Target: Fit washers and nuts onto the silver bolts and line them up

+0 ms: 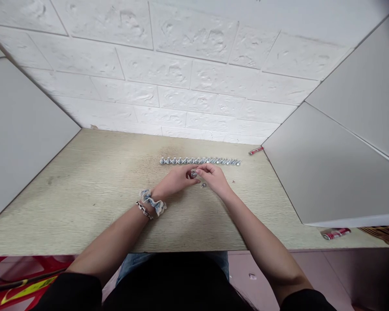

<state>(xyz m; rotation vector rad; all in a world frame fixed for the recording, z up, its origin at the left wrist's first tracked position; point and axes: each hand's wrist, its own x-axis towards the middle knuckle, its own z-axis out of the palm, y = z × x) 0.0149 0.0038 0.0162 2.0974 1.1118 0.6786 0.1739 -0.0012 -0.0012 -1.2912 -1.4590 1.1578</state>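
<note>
My left hand (176, 180) curls its fingers around a small silvery bolt (193, 174), which looks like it has a washer on it; its details are too small to tell. Over the same piece, my right hand (214, 179) has thumb and fingers pinched together at its edge. Just below my fingers, a loose small metal part (203, 185), perhaps a nut, lies on the table. Behind both hands runs a straight row of several small metal bolts (180, 160), those on the left standing upright with washers at their bases. My fingers partly cover the front of this row.
The pale wooden table (110, 172) meets a white brick-patterned wall (175, 90). Grey panels (343, 172) bound the right and left sides. One red battery (256, 150) lies at the back right, another red battery (336, 233) near the front right edge.
</note>
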